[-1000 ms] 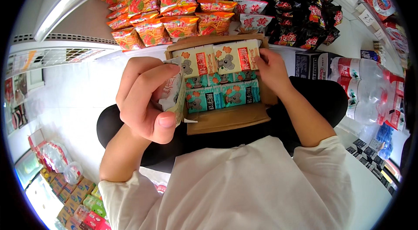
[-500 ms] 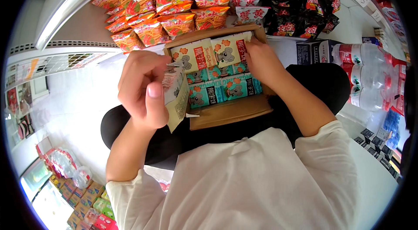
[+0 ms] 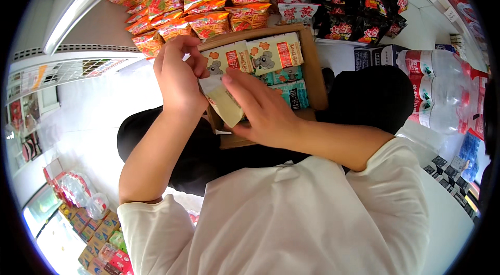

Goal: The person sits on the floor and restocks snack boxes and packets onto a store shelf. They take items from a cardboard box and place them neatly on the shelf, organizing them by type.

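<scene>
An open cardboard box (image 3: 315, 74) rests on my lap, holding cream snack packs (image 3: 276, 55) with a koala picture and teal snack packs (image 3: 297, 95) below them. A pale flap (image 3: 223, 102) stands along the box's left side and leans inward. My left hand (image 3: 179, 69) is at the far left corner, its bent fingers closed on the flap's far end; its fingertips are partly hidden. Across the box reaches my right hand (image 3: 268, 105), palm down, fingers stretched out. Its fingers and thumb touch the flap, and it covers some of the teal packs.
Beyond the box, a shelf carries orange snack bags (image 3: 208, 22), white bags (image 3: 297, 12) and black bags (image 3: 359, 4). Large bottles in plastic wrap (image 3: 432, 87) stand at right, near a dark carton (image 3: 376, 57). A wire rack (image 3: 83, 72) is at left; stacked cartons (image 3: 99, 233) lie lower left.
My right hand has left the cream pack at the far right and moved left onto the flap. My left hand has shifted outward to the far corner. The flap leans further inward.
</scene>
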`<state>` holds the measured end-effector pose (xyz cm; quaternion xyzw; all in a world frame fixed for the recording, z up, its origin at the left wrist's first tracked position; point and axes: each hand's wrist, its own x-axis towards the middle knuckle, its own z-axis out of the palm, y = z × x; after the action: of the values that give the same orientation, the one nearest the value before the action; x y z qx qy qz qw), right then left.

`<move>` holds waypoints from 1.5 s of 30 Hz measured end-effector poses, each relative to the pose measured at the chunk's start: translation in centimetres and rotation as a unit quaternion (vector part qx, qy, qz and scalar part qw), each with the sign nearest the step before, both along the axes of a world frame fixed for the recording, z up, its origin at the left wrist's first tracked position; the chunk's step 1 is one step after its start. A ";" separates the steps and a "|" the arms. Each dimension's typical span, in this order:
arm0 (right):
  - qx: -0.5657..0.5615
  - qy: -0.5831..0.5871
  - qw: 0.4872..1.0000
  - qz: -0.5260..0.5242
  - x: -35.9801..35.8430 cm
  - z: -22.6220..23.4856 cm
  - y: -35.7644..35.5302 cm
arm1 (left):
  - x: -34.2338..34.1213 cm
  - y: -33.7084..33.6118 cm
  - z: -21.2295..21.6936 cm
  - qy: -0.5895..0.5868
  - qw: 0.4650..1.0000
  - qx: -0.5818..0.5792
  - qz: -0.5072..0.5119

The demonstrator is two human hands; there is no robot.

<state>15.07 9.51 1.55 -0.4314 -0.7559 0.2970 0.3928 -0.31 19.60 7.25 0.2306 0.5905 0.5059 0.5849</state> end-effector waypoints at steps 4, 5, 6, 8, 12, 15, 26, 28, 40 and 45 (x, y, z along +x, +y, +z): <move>-0.096 0.029 0.994 -0.044 0.7 0.1 1.5 | -0.5 0.2 -1.1 -0.023 0.998 0.005 -0.053; -0.127 0.027 0.990 -0.051 1.2 0.2 1.8 | -0.7 0.3 -0.8 -0.006 0.998 0.026 -0.063; -0.158 0.024 0.985 -0.057 1.6 0.2 2.1 | -0.7 0.2 -0.2 0.011 0.996 0.046 -0.073; -0.322 0.184 0.926 -0.073 2.0 -1.6 1.8 | -1.0 0.5 0.1 0.051 0.991 0.082 -0.096; -0.513 0.332 0.784 -0.109 2.4 -3.3 1.3 | -3.4 0.9 -0.5 0.093 0.984 0.103 -0.109; -0.653 0.322 0.678 -0.099 2.1 -3.2 1.7 | -4.4 0.5 -0.6 0.082 0.987 0.085 -0.108; -0.730 0.364 0.576 -0.055 0.6 -5.4 2.4 | -6.7 -0.7 0.1 0.097 0.980 0.110 -0.136; -0.714 0.314 0.620 -0.082 0.3 -5.2 1.7 | -7.0 -0.8 0.0 0.110 0.975 0.123 -0.148; -0.308 -0.265 0.911 0.068 0.2 -2.1 -1.6 | -6.6 -2.3 0.3 0.334 0.835 0.257 -0.353; -0.072 -0.310 0.946 0.069 0.9 -2.2 -0.6 | -6.1 -3.3 -1.0 0.499 0.634 0.166 -0.567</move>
<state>16.00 8.88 -0.69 -0.4764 -0.8448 0.2282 0.0858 -6.42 16.29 6.27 0.8308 0.4514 -0.0277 0.3244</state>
